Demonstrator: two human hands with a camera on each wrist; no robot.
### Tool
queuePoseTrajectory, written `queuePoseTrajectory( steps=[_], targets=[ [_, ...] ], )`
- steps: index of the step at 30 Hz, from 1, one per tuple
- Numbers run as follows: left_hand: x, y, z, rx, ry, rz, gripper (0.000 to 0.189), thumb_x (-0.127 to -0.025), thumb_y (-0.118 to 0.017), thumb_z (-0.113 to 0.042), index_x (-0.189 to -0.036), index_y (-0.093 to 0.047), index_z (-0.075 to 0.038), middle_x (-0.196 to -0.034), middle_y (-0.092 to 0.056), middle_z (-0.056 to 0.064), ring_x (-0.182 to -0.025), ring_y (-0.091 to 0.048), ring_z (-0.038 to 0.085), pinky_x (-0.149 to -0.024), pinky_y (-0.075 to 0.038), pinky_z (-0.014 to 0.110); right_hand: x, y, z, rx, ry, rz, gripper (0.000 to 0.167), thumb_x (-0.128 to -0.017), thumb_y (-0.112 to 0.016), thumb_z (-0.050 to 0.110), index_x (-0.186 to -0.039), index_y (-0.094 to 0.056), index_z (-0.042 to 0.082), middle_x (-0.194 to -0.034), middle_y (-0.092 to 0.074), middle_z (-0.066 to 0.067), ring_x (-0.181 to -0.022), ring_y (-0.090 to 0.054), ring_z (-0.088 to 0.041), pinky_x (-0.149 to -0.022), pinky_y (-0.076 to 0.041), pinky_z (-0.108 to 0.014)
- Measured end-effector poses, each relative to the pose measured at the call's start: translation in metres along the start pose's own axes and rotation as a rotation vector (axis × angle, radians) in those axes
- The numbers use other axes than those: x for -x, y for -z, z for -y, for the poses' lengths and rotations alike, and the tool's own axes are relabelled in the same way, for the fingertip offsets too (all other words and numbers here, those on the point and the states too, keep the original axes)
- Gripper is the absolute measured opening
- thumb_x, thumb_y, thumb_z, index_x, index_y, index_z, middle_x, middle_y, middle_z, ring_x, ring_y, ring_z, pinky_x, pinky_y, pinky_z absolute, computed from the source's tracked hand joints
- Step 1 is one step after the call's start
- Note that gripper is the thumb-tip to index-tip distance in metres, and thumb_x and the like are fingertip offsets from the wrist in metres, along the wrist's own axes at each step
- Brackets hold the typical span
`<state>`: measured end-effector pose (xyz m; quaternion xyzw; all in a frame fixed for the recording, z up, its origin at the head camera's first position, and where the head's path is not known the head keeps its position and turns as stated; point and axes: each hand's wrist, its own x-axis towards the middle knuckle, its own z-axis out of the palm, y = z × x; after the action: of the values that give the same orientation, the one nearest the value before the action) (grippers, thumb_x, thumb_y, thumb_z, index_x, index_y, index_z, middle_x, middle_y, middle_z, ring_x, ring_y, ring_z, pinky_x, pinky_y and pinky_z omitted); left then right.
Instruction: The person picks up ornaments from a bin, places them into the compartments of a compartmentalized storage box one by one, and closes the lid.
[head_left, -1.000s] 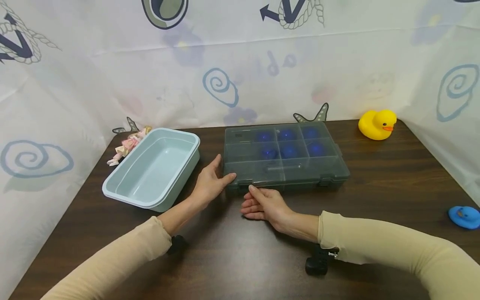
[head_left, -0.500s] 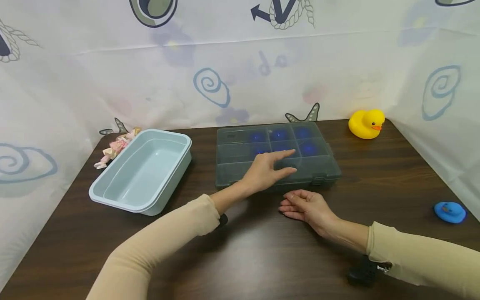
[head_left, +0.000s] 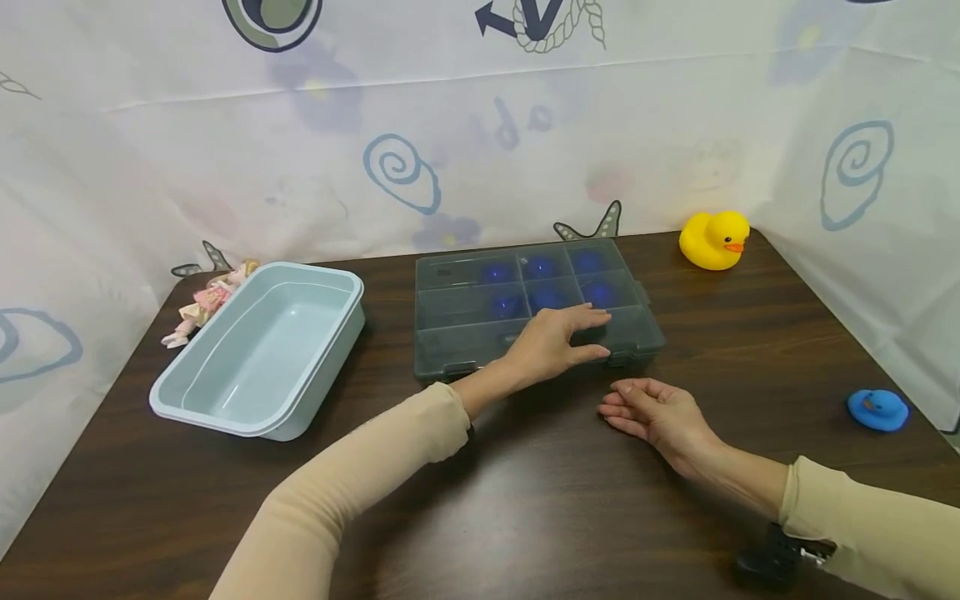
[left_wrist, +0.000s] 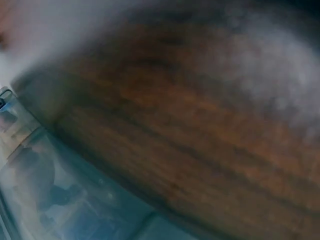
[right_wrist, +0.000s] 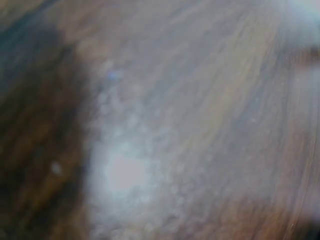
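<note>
A grey see-through compartment box (head_left: 465, 342) lies flat on the table with its lid down. Through the lid, round blue objects (head_left: 540, 267) show in several compartments. My left hand (head_left: 551, 343) reaches over the box's front right part, thumb and fingers spread apart near the right front latch (head_left: 624, 357); whether it touches the lid I cannot tell. Just in front of the box's right corner, my right hand (head_left: 667, 421) is held low by the table, fingers loosely bent and holding nothing. The left wrist view catches only the box's edge (left_wrist: 100, 185); the right wrist view is blurred.
Left of the box stands a pale blue plastic basin (head_left: 326, 367), with a small doll (head_left: 210, 300) behind it. A yellow rubber duck (head_left: 712, 242) sits at the back right and a blue duck (head_left: 879, 410) at the right edge. Patterned white cloth hangs behind.
My left hand has left the box's left front corner and crossed to its right front. My right hand has moved away from the left latch toward the right. The lid stays down.
</note>
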<state>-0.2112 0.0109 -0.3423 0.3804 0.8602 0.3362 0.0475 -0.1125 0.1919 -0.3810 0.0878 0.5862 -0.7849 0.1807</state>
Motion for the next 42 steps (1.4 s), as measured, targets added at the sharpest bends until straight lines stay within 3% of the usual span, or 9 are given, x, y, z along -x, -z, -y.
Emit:
queuePoseTrajectory(
  steps=[5,10,15,23,29,34,42],
  targets=[
    [-0.0010,-0.0031,0.0012,-0.054,-0.026,0.009,0.044,-0.088,-0.067,-0.027,-0.127,-0.059,-0.008,-0.134,-0.055,0.002,-0.130,-0.045,0.012,-0.104,-0.039,0.025,0.0002,0.0019,0.0008,-0.065,0.010,-0.058,0.024,-0.098,-0.051,0.016,-0.114,-0.049,-0.002,-0.091,-0.070,-0.001,-0.088,-0.069,-0.013,-0.083,-0.053,-0.028],
    [-0.0016,-0.0035,0.0018,-0.108,-0.038,0.023,0.041,-0.089,-0.065,-0.029,-0.125,-0.061,-0.010,-0.134,-0.054,0.001,-0.129,-0.045,0.011,-0.102,-0.041,0.025,-0.0009,0.0031,0.0020,-0.105,0.031,-0.086,0.032,-0.099,-0.046,0.013,-0.125,-0.039,-0.005,-0.094,-0.070,0.001,-0.091,-0.068,-0.011,-0.084,-0.053,-0.026],
    [-0.0020,-0.0025,0.0021,-0.138,-0.041,0.037,0.041,-0.089,-0.064,-0.029,-0.125,-0.060,-0.011,-0.135,-0.053,0.000,-0.128,-0.045,0.011,-0.090,-0.047,0.022,-0.0018,0.0028,0.0018,-0.121,0.040,-0.091,0.041,-0.100,-0.044,0.011,-0.133,-0.031,-0.008,-0.094,-0.070,0.002,-0.090,-0.068,-0.010,-0.083,-0.053,-0.024],
    [-0.0007,-0.0030,0.0023,-0.156,-0.043,0.052,0.041,-0.090,-0.063,-0.030,-0.126,-0.059,-0.011,-0.135,-0.052,0.000,-0.128,-0.045,0.011,-0.076,-0.047,0.017,-0.0033,-0.0006,-0.0004,-0.107,0.037,-0.094,0.056,-0.100,-0.042,0.009,-0.144,-0.015,-0.011,-0.095,-0.070,0.003,-0.091,-0.068,-0.009,-0.084,-0.052,-0.024],
    [-0.0023,-0.0006,0.0015,-0.185,-0.064,0.080,0.041,-0.091,-0.062,-0.030,-0.127,-0.058,-0.011,-0.135,-0.051,0.001,-0.128,-0.046,0.012,-0.090,-0.049,0.023,-0.0043,-0.0018,0.0007,-0.126,0.022,-0.107,0.055,-0.100,-0.042,0.010,-0.145,-0.015,-0.010,-0.094,-0.071,0.004,-0.090,-0.068,-0.008,-0.084,-0.052,-0.023],
    [-0.0018,-0.0009,0.0029,-0.198,-0.074,0.096,0.041,-0.092,-0.060,-0.030,-0.128,-0.056,-0.011,-0.137,-0.050,0.001,-0.130,-0.044,0.013,-0.104,-0.040,0.033,-0.0050,-0.0003,0.0012,-0.156,0.000,-0.105,0.056,-0.100,-0.042,0.010,-0.145,-0.015,-0.009,-0.095,-0.070,0.003,-0.091,-0.067,-0.008,-0.084,-0.052,-0.023],
    [-0.0016,-0.0019,0.0053,-0.192,-0.097,0.082,0.041,-0.092,-0.060,-0.030,-0.129,-0.056,-0.011,-0.137,-0.049,0.001,-0.131,-0.043,0.013,-0.106,-0.038,0.034,-0.0044,-0.0039,0.0023,-0.136,-0.002,-0.088,0.054,-0.102,-0.036,0.010,-0.146,-0.012,-0.008,-0.100,-0.068,0.005,-0.096,-0.066,-0.006,-0.089,-0.050,-0.023]
  ],
)
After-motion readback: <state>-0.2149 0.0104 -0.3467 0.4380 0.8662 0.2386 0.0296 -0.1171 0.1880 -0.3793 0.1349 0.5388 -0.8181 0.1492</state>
